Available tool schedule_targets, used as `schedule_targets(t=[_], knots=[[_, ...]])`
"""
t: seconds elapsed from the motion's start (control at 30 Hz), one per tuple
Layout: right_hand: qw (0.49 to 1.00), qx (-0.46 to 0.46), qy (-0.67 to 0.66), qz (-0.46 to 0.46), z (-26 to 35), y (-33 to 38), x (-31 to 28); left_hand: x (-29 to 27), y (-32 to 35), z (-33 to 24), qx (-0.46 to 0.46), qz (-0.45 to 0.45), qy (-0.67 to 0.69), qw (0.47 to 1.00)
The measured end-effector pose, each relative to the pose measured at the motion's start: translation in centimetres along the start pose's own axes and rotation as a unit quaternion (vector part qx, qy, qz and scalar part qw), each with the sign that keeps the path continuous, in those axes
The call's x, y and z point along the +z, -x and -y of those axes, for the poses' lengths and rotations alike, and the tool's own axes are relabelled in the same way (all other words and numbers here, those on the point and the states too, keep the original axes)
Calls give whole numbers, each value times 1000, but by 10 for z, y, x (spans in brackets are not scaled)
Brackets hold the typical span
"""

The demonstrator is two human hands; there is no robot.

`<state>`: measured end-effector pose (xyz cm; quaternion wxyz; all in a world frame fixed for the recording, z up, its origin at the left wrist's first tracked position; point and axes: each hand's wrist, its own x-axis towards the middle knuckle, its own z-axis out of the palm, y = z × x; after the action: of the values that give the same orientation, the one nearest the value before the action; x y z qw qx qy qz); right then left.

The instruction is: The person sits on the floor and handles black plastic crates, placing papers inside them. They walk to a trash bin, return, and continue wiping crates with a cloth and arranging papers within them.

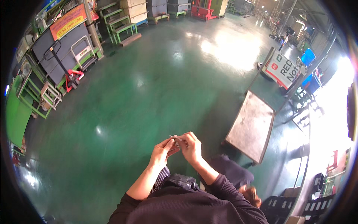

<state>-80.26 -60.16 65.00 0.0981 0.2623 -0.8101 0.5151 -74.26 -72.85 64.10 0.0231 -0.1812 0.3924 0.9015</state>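
In front of my body my two hands meet, fingertips close together. Pinched between them is a small, crumpled greyish piece (176, 141) with a pale wisp at its top; its kind is too small to make out. My left hand (161, 152) grips it from the left, thumb and fingers closed. From the other side my right hand (191, 148) closes its bent fingers on it, partly hiding it. Both forearms rise from dark sleeves.
To the right stands a flat cart (250, 127) with a worn metal top. Beyond it is a white sign panel (281, 68). A red pallet jack (73, 79) and green steps (121, 28) stand far left. Beside my right arm is a dark, cloth-like shape (232, 171).
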Motion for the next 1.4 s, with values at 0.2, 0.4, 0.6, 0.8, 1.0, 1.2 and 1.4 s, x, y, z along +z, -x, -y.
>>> schedule_targets(t=[0.2, 0.4, 0.6, 0.8, 1.0, 1.2, 1.4], knots=[[977, -115, 180, -4, -114, -198, 30, 23, -246, -67, -10, 5, -68, 998], [983, 74, 163, -47, -219, -374, -37, 135, -489, -99, -113, 65, -67, 989], [950, 263, 34, -163, -387, -542, -138, 258, -722, -73, -78, 258, -211, 940], [928, 345, -137, -45, -531, -747, -214, 364, -945, -108, 9, 242, -259, 935], [932, 295, -211, 16, -689, -968, -267, 461, -1177, -148, 122, 202, -367, 900], [902, 332, -255, -112, -876, -1143, -363, 629, -1426, -162, -87, 327, -363, 868], [916, 244, -133, -290, -1011, -1284, -502, 818, -1667, -112, -274, 454, -361, 767]])
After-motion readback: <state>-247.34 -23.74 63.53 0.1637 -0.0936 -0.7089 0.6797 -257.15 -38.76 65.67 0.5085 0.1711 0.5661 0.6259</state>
